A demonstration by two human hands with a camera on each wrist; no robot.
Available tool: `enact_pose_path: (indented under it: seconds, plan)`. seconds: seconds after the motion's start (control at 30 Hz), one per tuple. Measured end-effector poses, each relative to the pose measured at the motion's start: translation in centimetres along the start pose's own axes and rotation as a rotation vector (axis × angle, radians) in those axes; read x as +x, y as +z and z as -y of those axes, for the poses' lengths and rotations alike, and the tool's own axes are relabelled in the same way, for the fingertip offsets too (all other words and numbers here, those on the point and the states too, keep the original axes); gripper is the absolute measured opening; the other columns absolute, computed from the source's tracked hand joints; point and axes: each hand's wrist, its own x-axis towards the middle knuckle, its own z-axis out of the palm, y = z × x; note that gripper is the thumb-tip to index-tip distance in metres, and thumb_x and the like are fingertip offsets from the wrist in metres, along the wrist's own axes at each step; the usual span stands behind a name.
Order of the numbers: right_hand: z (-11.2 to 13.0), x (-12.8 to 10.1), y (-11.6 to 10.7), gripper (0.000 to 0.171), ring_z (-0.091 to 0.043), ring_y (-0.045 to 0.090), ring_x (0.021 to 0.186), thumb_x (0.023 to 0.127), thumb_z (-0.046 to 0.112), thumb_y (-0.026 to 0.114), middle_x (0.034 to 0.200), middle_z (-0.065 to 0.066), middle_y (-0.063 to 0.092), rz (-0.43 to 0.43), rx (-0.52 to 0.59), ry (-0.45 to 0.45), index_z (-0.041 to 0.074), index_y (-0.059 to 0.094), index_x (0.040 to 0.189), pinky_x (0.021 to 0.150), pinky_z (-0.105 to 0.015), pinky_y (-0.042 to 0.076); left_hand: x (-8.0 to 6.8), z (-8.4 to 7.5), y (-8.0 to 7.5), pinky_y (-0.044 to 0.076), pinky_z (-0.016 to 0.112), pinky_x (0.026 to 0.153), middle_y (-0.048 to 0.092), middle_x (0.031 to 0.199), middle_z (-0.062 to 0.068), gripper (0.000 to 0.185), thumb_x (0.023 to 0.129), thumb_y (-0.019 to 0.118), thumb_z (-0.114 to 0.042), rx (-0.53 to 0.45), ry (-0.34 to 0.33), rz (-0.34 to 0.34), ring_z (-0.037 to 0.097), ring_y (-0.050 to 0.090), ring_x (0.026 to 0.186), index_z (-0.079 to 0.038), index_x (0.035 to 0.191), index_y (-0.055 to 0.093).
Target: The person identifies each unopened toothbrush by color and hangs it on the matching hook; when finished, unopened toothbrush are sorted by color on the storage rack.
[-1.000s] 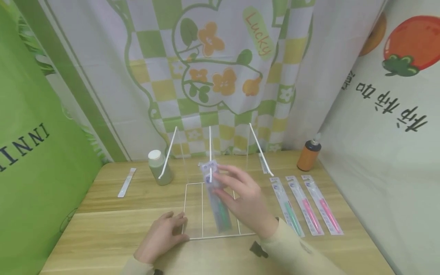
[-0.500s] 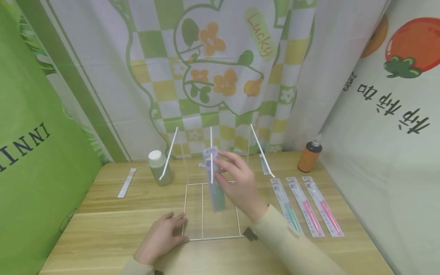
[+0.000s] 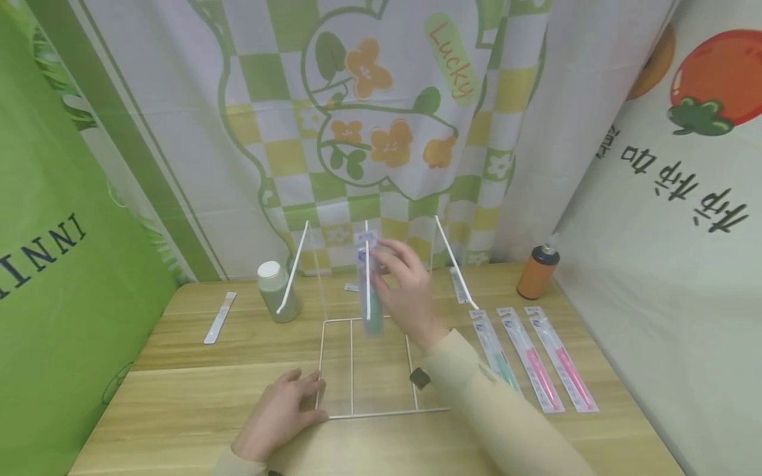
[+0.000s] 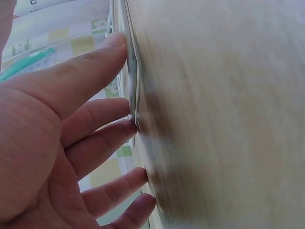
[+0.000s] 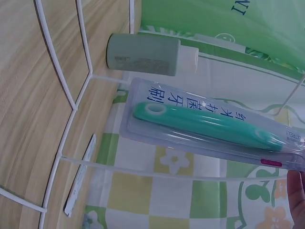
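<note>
A white wire rack [image 3: 389, 414] stands mid-table, with three prongs slanting towards me. My right hand [image 3: 407, 284] pinches a packaged toothbrush [image 3: 372, 325] near its top, at the middle prong [image 3: 368, 291]. The prong crosses in front of the clear pack; whether it passes through the hanging hole cannot be told. In the right wrist view the toothbrush's green handle [image 5: 205, 125] shows through the plastic. My left hand [image 3: 282, 404] rests at the base's front left corner, thumb and fingertips touching the wire and the tabletop, fingers loosely extended.
Three more packaged toothbrushes, one green [image 3: 494, 344] and two pink [image 3: 532, 360], lie on the right. A grey-green bottle [image 3: 277, 294] stands behind the rack's left, an orange bottle [image 3: 536, 272] at back right. A slim white packet [image 3: 220, 318] lies left.
My right hand has moved up and back along the middle prong with the packaged toothbrush, which now hangs more upright. The left hand stays at the rack's corner.
</note>
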Motion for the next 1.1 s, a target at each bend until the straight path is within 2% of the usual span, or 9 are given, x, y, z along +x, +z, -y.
enact_pose_path:
  seconds: [0.13,0.4,0.6,0.73,0.93,1.1]
  plan:
    - [-0.5,0.3,0.4,0.039,-0.035,0.075,0.098,0.083,-0.013,0.084,0.130,-0.026,0.067,-0.002,-0.029,0.011,-0.007,0.073,0.120,0.080,-0.034,0.067,0.0,-0.1,-0.1,0.045,0.083,0.100,0.068,0.145,0.012,0.058,0.084,0.092,-0.039,-0.002,-0.003,0.002,0.060,0.054,0.135,-0.009,0.131,0.077]
    - [-1.2,0.6,0.9,0.040,-0.036,0.075,0.096,0.085,-0.009,0.086,0.131,-0.025,0.067,-0.008,-0.059,0.035,-0.006,0.073,0.122,0.079,-0.038,0.068,-0.1,-0.2,-0.1,0.045,0.084,0.099,0.068,0.146,0.012,0.057,0.083,0.092,-0.038,0.000,-0.002,0.001,0.060,0.054,0.135,-0.009,0.130,0.077]
    - [-1.6,0.7,1.2,0.043,-0.033,0.076,0.095,0.081,-0.007,0.090,0.132,-0.024,0.067,-0.015,-0.095,0.038,-0.004,0.073,0.121,0.081,-0.031,0.066,0.0,-0.2,0.0,0.046,0.082,0.099,0.068,0.145,0.013,0.056,0.083,0.092,-0.038,0.009,0.008,-0.009,0.060,0.055,0.135,-0.009,0.130,0.077]
    - [-1.9,0.7,1.4,0.043,-0.034,0.075,0.103,0.082,-0.005,0.091,0.132,-0.023,0.068,-0.012,-0.111,0.044,-0.003,0.073,0.121,0.087,-0.028,0.064,0.0,-0.1,0.1,0.047,0.081,0.100,0.068,0.145,0.013,0.057,0.083,0.092,-0.038,0.014,0.012,-0.013,0.060,0.055,0.134,-0.009,0.130,0.077]
    - [-2.0,0.6,1.5,0.043,-0.035,0.072,0.111,0.084,-0.004,0.089,0.128,-0.022,0.070,-0.006,-0.105,0.046,-0.004,0.070,0.122,0.089,-0.034,0.065,-0.1,-0.1,0.1,0.047,0.081,0.100,0.068,0.144,0.013,0.057,0.083,0.092,-0.038,0.013,0.006,-0.012,0.059,0.055,0.135,-0.009,0.130,0.077]
    - [-2.2,0.6,1.7,0.050,-0.035,0.072,0.101,0.081,-0.010,0.088,0.124,-0.024,0.069,-0.014,-0.065,0.039,-0.007,0.063,0.124,0.082,-0.041,0.067,-0.1,-0.1,0.0,0.045,0.083,0.099,0.068,0.145,0.013,0.057,0.083,0.092,-0.038,0.003,0.002,-0.008,0.059,0.055,0.135,-0.009,0.130,0.077]
